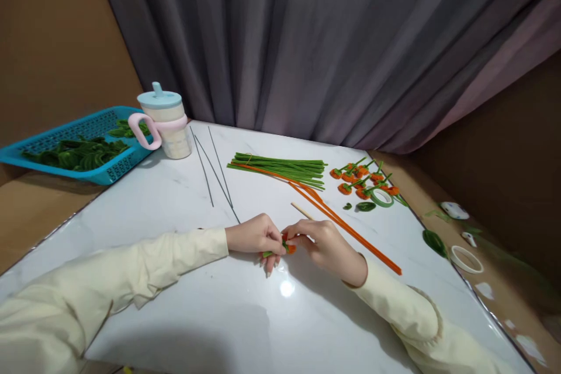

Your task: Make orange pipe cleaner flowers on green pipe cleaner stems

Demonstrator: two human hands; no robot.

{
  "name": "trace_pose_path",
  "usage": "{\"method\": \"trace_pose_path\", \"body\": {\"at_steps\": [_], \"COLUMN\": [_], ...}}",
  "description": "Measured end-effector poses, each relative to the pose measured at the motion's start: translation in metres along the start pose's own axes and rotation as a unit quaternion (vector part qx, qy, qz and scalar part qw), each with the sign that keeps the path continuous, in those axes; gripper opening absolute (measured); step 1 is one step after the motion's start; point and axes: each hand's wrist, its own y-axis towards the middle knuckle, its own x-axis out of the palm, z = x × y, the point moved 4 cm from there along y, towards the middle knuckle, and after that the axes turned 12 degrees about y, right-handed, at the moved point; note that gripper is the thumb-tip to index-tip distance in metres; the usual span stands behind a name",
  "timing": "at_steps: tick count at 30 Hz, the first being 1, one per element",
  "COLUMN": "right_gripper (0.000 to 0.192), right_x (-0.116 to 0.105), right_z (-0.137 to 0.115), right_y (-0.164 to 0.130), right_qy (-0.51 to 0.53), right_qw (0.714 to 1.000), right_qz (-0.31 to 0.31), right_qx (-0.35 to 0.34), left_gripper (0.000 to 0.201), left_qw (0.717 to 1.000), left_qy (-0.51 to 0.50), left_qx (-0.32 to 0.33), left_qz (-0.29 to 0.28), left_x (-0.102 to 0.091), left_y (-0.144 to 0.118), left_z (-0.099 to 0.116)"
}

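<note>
Nearest us, our cream sleeves (pixel 153 260) reach in over the white tabletop (pixel 210 304). Our left hand (pixel 256 235) grips the green stem of a small orange-and-green piece (pixel 291 249), which sits low between both hands just above the tabletop. The fingers of our right hand (pixel 325 245) pinch its orange end; much of it is hidden. Just beyond our right hand we see a pale stick (pixel 302 211), partly covered, and long orange strips (pixel 357 235) slanting past it. Farther right lie a dark green leaf (pixel 366 207), a roll of green tape (pixel 382 205) and a cluster of orange flowers (pixel 345 188) with green stems. Ahead of us rests a bundle of green stems (pixel 284 165), with thin dark wires (pixel 218 179) to its left. Beyond the wires stand a lidded cup (pixel 176 143) and a blue basket (pixel 125 168) of green pieces (pixel 79 155); a grey curtain (pixel 280 41) hangs behind.
</note>
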Motion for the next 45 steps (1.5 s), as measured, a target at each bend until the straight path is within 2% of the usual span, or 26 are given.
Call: {"method": "trace_pose_path", "body": {"at_steps": [10,17,22,25,27,29,32,36,39,42,43,45], "right_gripper": [0.025,0.025,0.010,0.022,0.028,0.031,0.035,0.042,0.048,0.049,0.048,0.041], "right_x": [0.004,0.006,-0.017,-0.031,-0.032,-0.025,-0.002,0.027,0.036,0.027,0.018,-0.006], "right_z": [-0.002,-0.001,-0.003,-0.006,-0.010,-0.015,-0.021,-0.018,-0.014,-0.017,-0.019,-0.027], "right_y": [-0.002,-0.001,0.005,0.009,0.013,0.018,0.027,0.035,0.035,0.032,0.029,0.022], "right_qy": [-0.032,-0.049,0.069,0.141,0.146,0.117,0.052,0.006,0.014,0.091,0.120,0.133], "right_qw": [0.999,0.999,0.997,0.986,0.983,0.988,0.997,0.996,0.991,0.986,0.985,0.989], "right_qz": [0.017,0.009,0.004,0.051,0.081,0.082,0.026,-0.025,-0.050,-0.064,-0.051,0.025], "right_qx": [-0.029,-0.018,0.036,0.078,0.075,0.057,0.048,0.088,0.123,0.125,0.114,0.068], "left_gripper": [0.020,0.020,0.024,0.032,0.034,0.034,0.027,0.021,0.016,0.016,0.018,0.023], "left_qw": [1.000,0.999,0.999,0.997,0.996,0.995,0.990,0.973,0.964,0.955,0.948,0.931], "left_qy": [-0.013,-0.018,-0.042,-0.059,-0.057,-0.033,0.057,0.146,0.173,0.192,0.201,0.223], "left_qx": [-0.026,-0.026,0.015,0.044,0.060,0.079,0.099,0.108,0.131,0.165,0.185,0.226], "left_qz": [0.002,0.005,0.012,0.031,0.041,0.050,0.087,0.141,0.156,0.158,0.161,0.182], "left_x": [0.000,-0.001,-0.004,-0.004,-0.003,-0.001,0.000,0.000,0.001,0.003,0.004,0.004], "left_y": [0.001,0.001,0.000,0.000,0.001,0.001,-0.001,-0.006,-0.009,-0.009,-0.010,-0.011], "left_z": [-0.003,-0.004,-0.003,-0.003,-0.003,-0.002,0.000,0.002,0.002,0.005,0.006,0.010]}}
